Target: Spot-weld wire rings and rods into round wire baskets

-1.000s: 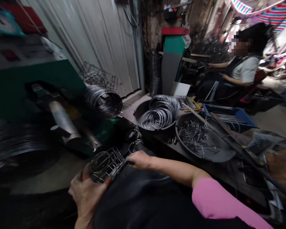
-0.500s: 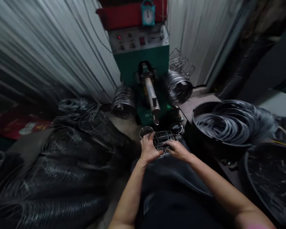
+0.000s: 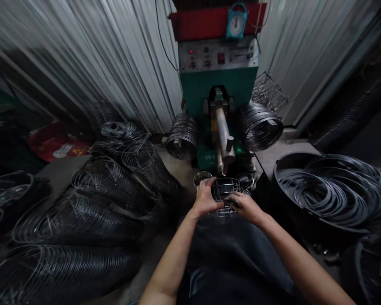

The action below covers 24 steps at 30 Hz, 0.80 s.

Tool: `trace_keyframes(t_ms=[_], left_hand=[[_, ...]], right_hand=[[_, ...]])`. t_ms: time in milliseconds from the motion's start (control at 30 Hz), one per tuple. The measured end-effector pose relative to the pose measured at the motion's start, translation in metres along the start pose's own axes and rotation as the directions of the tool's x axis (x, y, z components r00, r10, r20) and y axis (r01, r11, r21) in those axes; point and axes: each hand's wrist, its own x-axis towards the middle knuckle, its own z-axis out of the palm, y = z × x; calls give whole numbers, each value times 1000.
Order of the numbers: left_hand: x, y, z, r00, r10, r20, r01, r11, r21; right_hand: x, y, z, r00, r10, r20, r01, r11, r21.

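Observation:
A small round wire cage (image 3: pixel 226 191) rests on my lap, just below the metal arm (image 3: pixel 224 137) of a green machine (image 3: pixel 218 84). My left hand (image 3: pixel 205 198) grips the cage's left side with fingers curled over the rim. From the right, my right hand (image 3: pixel 245 206) pinches the wires of the cage. Both hands are closed on it.
Wire ring bundles (image 3: pixel 182 135) hang on both sides of the machine. Stacks of wire cages (image 3: pixel 82 212) lie at the left. A black tub of wire rings (image 3: pixel 330 190) sits at the right. Corrugated metal wall (image 3: pixel 98 63) stands behind.
The view swung left from the bench and a seated person to the machine, then rose slightly. Both hands stay on the wire cage, now centred under the machine's arm.

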Motion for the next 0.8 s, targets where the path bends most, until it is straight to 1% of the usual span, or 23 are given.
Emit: trace_keyframes(t_ms=[200, 333, 433, 600, 700, 800], left_hand=[[21, -4, -6, 1000, 25, 6, -25, 1000, 17], [38, -3, -9, 1000, -12, 16, 11, 999, 37], [46, -2, -10, 999, -33, 41, 31, 998, 46], [47, -3, -9, 999, -47, 21, 46, 997, 63], [51, -2, -7, 996, -88, -17, 89, 993, 78], [59, 0, -8, 989, -146, -26, 148, 983, 110]], right_hand=[[17, 4, -7, 999, 23, -25, -24, 999, -43], [33, 6, -15, 998, 0, -58, -4, 998, -70], [38, 6, -19, 997, 4, -77, -11, 997, -79], [35, 6, -14, 990, 27, -137, -44, 991, -123], [38, 8, -11, 984, 42, -171, -69, 985, -161], [47, 8, -11, 969, 67, -236, -99, 987, -125]])
